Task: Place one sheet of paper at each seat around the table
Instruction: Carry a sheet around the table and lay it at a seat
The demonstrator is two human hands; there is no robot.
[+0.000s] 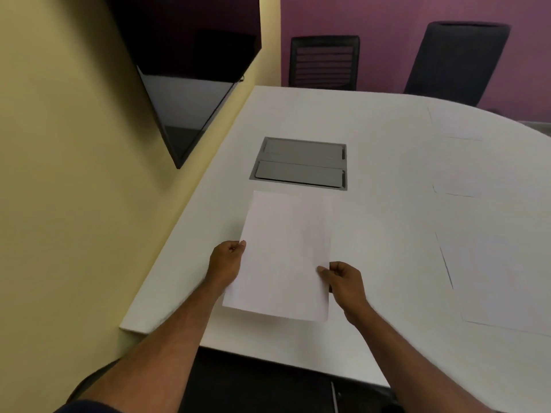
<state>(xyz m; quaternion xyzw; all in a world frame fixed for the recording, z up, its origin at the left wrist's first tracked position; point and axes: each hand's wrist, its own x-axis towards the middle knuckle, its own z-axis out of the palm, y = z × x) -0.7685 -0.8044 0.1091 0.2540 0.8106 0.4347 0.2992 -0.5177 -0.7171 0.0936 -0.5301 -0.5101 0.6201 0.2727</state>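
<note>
- Two hands of yours grasp one paper sheet (286, 257): left hand (226, 260) pinches its left edge, right hand (343, 278) its right.
- Sheet sits over the near counter (387, 174).

Soft, even indoor light; wide-angle view, slightly soft all over.

The white table (387, 162) is moderately bright with no hard glare, and the pale sheets at 3 o'clock almost vanish into it for lack of contrast. A thin dark shadow runs along the left edge of one sheet (489, 281) there. The wall screen (190, 70) at 11 o'clock is dark, with a dull grey reflection low on its glass. Below the table edge at 6 o'clock it is near black. The table's far edge bows in a curve toward 2 o'clock. Fine detail is smeared, most at the frame's edges.
</note>
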